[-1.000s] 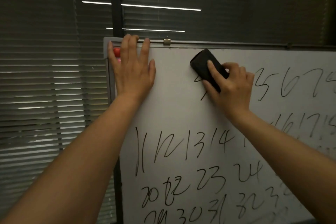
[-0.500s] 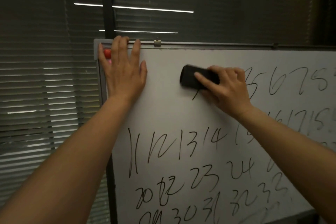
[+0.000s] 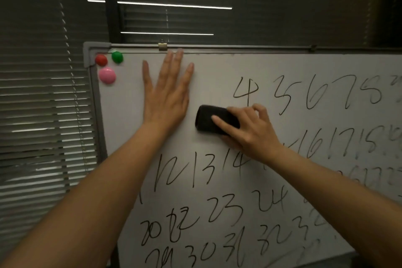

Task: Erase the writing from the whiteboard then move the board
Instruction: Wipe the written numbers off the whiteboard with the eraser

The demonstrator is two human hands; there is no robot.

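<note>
Three magnets left of spread left-hand fingers; right fingers pinching eraser.

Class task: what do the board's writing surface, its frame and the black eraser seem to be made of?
White board surface: smooth, faintly glossy, probably coated sheet.
Grey board frame: matte, probably metal; its corner cap looks moulded plastic.
Black oblong eraser, held in the right hand: dull, likely plastic or foam.

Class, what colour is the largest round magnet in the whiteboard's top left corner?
Pink: the largest round magnet sits below the red and green ones, clearest in the head view.
</note>
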